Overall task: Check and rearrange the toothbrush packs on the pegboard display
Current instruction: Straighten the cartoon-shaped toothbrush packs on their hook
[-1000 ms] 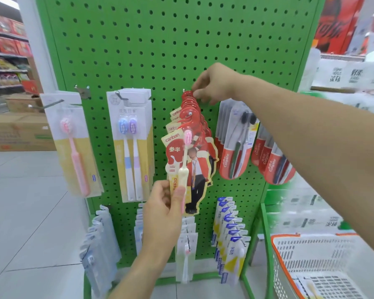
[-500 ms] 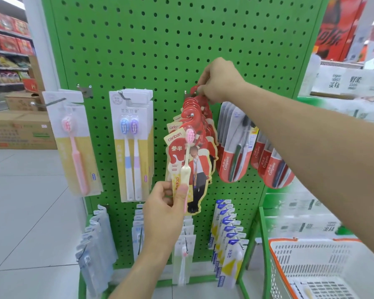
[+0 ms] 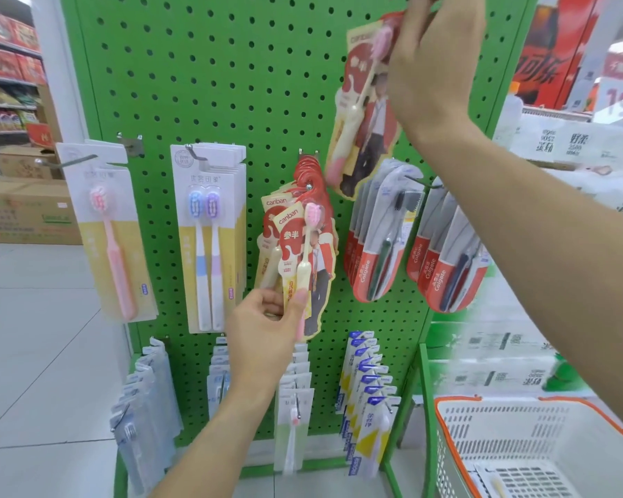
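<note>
Two hands at a green pegboard [image 3: 231,84]. Right hand [image 3: 432,62], raised near the top edge, pinches one red pack [image 3: 360,113] by its top, clear of its hook. Left hand [image 3: 267,328] grips the lower end of the red packs [image 3: 299,253] hanging mid-board. Colgate packs [image 3: 378,246] hang just right. White basket [image 3: 540,447] sits lower right.

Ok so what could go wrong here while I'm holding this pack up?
The lifted pack is held only near its top by the right hand and hangs tilted; it could slip. The left hand pinches the front of the hanging canban packs; a tug might drag them off their hook.
</note>
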The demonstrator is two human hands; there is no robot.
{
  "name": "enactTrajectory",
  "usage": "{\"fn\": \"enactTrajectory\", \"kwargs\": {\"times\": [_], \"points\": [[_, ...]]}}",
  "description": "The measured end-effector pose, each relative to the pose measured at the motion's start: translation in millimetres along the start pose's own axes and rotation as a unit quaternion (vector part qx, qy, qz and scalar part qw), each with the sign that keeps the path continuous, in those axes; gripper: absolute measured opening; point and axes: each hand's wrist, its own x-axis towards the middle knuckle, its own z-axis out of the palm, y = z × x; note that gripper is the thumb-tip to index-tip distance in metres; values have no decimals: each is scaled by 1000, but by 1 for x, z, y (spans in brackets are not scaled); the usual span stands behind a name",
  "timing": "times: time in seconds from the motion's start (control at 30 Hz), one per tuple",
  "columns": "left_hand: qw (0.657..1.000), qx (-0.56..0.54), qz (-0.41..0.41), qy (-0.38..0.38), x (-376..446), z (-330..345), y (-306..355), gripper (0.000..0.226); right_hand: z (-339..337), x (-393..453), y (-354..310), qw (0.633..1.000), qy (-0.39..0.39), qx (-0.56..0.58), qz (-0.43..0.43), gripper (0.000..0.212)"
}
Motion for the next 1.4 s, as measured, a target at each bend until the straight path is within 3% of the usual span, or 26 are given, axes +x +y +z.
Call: {"fn": "enactTrajectory", "kwargs": {"times": [0.07,0.13,0.33,0.6,0.77,0.83,0.87,0.93,1.0,1.07,1.17,1.23,1.33,1.4], "points": [[1000,18,8,-15,1,-1,1,33,-7,-3,-2,997,63,31,-18,15],[999,34,19,-31,1,-2,3,32,-14,-6,-2,995,72,63,3,19],[997,45,13,-58,0,-8,5,32,-41,-31,-13,983,-63,103,141,26],[994,80,5,-74,-10,-15,1,31,-76,-106,-26,964,-167,116,173,22],[981,171,92,-30,-33,-31,-5,8,-100,-156,-35,917,-259,156,259,24],[982,146,103,-67,-47,-40,-5,5,-108,-179,-38,889,-302,166,301,19],[987,98,71,-102,-53,-45,-3,7,-111,-192,-39,879,-321,167,312,18],[981,-22,-48,-187,-59,-52,3,14,-116,-220,-40,856,-354,182,330,17],[952,-61,-144,-265,-60,-57,2,23,-118,-250,-40,824,-379,208,365,14],[929,-37,-165,-330,-62,-63,-11,24,-119,-278,-38,797,-403,211,396,9],[911,-19,-178,-371,-73,-68,-43,21,-119,-318,-30,754,-454,195,433,2],[901,32,-168,-398,-80,-71,-63,17,-122,-342,-23,732,-498,184,427,17],[887,120,-127,-427,-79,-74,-80,14,-125,-363,-12,729,-558,140,371,34],[889,132,-131,-417,-75,-73,-84,14,-124,-368,-6,740,-552,122,365,27]]}}
